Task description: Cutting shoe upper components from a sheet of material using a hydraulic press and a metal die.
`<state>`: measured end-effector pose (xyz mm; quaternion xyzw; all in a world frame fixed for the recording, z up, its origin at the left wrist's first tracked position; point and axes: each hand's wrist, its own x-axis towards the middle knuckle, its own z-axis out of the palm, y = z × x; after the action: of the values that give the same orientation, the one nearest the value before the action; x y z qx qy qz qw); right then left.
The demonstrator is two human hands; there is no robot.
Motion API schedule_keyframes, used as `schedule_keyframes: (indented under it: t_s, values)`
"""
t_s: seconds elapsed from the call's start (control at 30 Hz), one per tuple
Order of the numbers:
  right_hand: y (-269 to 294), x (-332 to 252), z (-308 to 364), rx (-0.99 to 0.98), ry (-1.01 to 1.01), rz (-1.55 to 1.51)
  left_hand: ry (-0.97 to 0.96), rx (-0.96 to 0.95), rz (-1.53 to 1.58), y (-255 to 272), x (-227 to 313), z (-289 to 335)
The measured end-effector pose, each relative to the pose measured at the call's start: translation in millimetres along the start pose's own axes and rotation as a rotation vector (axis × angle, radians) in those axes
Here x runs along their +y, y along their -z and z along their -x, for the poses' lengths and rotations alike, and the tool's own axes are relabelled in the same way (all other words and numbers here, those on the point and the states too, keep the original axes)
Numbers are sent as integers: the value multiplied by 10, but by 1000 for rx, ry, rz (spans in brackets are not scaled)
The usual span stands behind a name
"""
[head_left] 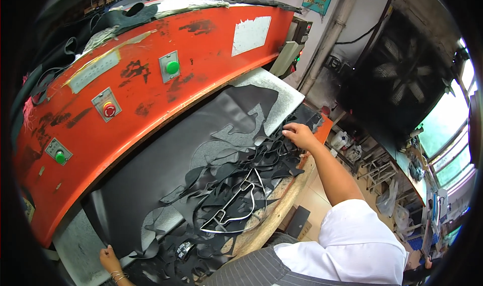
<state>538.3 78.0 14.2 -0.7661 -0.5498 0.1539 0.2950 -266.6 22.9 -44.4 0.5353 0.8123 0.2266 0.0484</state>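
A large black leather sheet (171, 145) with a ragged, cut-out near edge lies on the pale press bed (284, 97). My left hand (108, 260) is closed on the sheet's near left corner. At the right, my right hand (299, 136) is over a heap of black leather scraps (271, 155), fingers bent together; whatever is between its fingertips is too small to make out. A thin steel cutting die (232, 218) rests on the scraps between my hands, nearer to me.
The orange press beam (201, 50) spans above the sheet, with green buttons (172, 67) and a red button (109, 109). A worn wooden edge (266, 225) borders the bed on my side. Right of it stand a large fan (402, 70) and a bench (402, 170).
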Motion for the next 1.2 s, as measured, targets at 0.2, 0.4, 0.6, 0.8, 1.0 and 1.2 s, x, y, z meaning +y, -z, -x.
schedule_keyframes:
  t_s: [0.2, 0.4, 0.6, 0.8, 1.0, 1.2]
  values:
    - [-539, -969, 372, -380, 941, 25, 136, 164, 3, 465, 1273, 1105]
    - [-1502, -1852, 1149, -646, 1949, -592, 223, 131, 184, 284, 2230, 2203]
    - [-2021, -2122, 1313, -650, 2425, -371, -117, -96, -74, -68, 2682, 2338]
    - [-2008, -2330, 1394, -656, 2575, -578, -113, -234, 7, -196, 2588, 1523]
    - [-585, -2613, 463, -385, 2320, -412, -66, -334, -219, -542, 2232, 1267]
    - [129, -1836, -838, -233, 1355, -42, -26, -179, -127, -408, 2234, 1386]
